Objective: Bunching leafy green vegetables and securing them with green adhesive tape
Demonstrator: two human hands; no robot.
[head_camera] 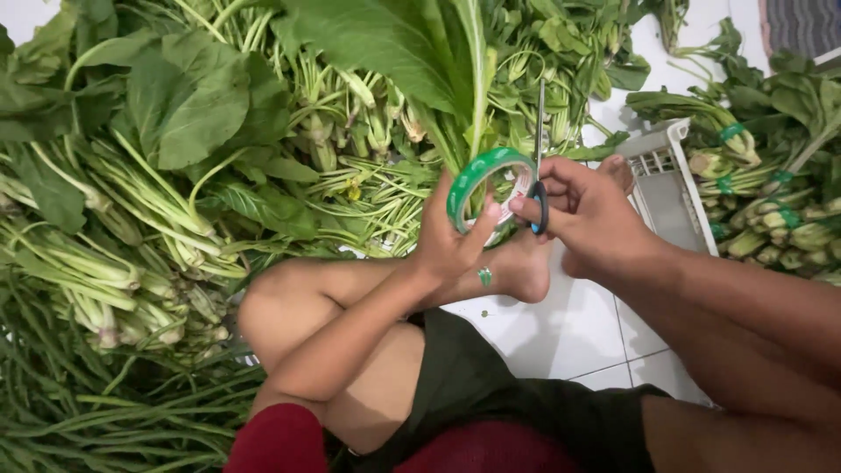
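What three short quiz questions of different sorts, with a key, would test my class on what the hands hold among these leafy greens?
1. True or false: the left hand holds a roll of green tape.
2. What tool is in the right hand?
3. Where do the banded bundles lie: A) right of the white crate, B) on the person's lap?

Key: 1 true; 2 scissors, blades pointing up; 3 A.

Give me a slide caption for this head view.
Left hand holds green tape roll; right hand holds scissors among leafy greens.
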